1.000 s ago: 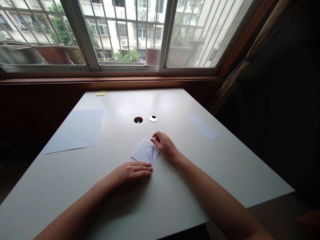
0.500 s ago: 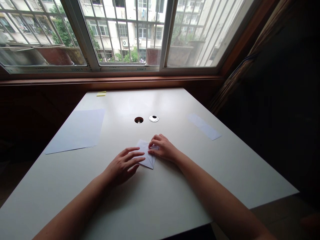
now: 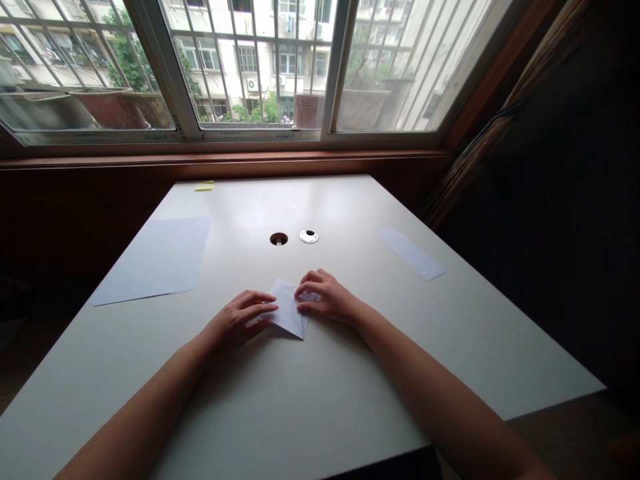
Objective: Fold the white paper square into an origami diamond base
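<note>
A small piece of folded white paper [image 3: 286, 308] lies on the white table, a crease running down to its pointed near corner. My left hand [image 3: 239, 320] is at its left edge, fingers drawn together and thumb below, gripping that side. On the paper's right part, my right hand [image 3: 327, 297] has bent fingers and thumb closed on the folded layers. Its fingers hide some of the upper right edge.
Large white sheets [image 3: 155, 260] lie on the left of the table [image 3: 300, 400]. A paper strip [image 3: 413, 253] is on the right. Beyond my hands are a round hole [image 3: 279, 239] and its metal cover [image 3: 309, 236]. Yellow sticky notes [image 3: 204, 186] sit near the far edge, below the window.
My left hand has shifted left from over the paper to its left edge, and its spread fingers have drawn together. My right hand stays nearly in place on the paper.
</note>
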The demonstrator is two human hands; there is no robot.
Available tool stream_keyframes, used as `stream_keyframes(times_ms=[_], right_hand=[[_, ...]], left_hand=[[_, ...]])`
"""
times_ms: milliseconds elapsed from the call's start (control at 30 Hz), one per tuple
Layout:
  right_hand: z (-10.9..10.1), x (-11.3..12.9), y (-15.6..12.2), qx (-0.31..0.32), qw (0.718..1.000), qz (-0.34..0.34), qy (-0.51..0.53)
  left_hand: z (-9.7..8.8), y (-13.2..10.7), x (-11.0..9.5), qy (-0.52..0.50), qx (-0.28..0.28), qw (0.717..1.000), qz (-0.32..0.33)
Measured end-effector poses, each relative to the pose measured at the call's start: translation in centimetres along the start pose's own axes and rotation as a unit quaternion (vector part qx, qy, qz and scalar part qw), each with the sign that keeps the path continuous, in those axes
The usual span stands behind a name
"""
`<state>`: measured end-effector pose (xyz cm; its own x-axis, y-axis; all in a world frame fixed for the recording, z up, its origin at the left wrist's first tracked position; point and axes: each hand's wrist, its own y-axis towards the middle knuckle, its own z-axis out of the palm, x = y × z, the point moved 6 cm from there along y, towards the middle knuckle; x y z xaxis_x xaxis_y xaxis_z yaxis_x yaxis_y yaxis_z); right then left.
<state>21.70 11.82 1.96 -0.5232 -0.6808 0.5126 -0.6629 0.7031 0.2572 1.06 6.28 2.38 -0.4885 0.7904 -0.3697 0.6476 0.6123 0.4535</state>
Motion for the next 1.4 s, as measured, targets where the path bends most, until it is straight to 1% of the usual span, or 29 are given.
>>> stream_keyframes(times_ms=[200,433,633,833,900,1167,1267,1400], right_hand=[[0.5,0.2,0.1,0.011,1.000,-0.016,-0.002],[1.0,1.4,-0.1,0.023,0.998,-0.051,0.014],[1.2,2.5,-0.3,0.024,0.996,-0.079,0.019],[1.5,3.6,-0.3,0.041,0.989,-0.120,0.082],[1.5,3.8,-0.3,0.049,0.987,-0.120,0.091],[1.8,3.6,-0.4,0.062,0.991,-0.102,0.060],[1.8,3.5,-0.4,0.071,0.991,-0.094,0.068],[1.6,3.3,-0.5,0.089,0.989,-0.066,0.099]], left_hand=[[0.0,0.2,0.0,-0.028,-0.020,0.999,0.015],[0.3,-0.1,0.4,-0.044,0.003,0.999,-0.027],[0.4,-0.1,0.9,-0.050,-0.003,0.997,-0.055],[0.4,-0.4,1.2,-0.077,-0.009,0.992,-0.099],[0.5,-0.5,1.4,-0.078,-0.009,0.990,-0.121],[1.0,-0.6,1.5,-0.097,-0.003,0.975,-0.200],[0.9,-0.5,1.3,-0.103,-0.007,0.971,-0.218],[0.9,-0.5,1.3,-0.108,-0.008,0.966,-0.233]])
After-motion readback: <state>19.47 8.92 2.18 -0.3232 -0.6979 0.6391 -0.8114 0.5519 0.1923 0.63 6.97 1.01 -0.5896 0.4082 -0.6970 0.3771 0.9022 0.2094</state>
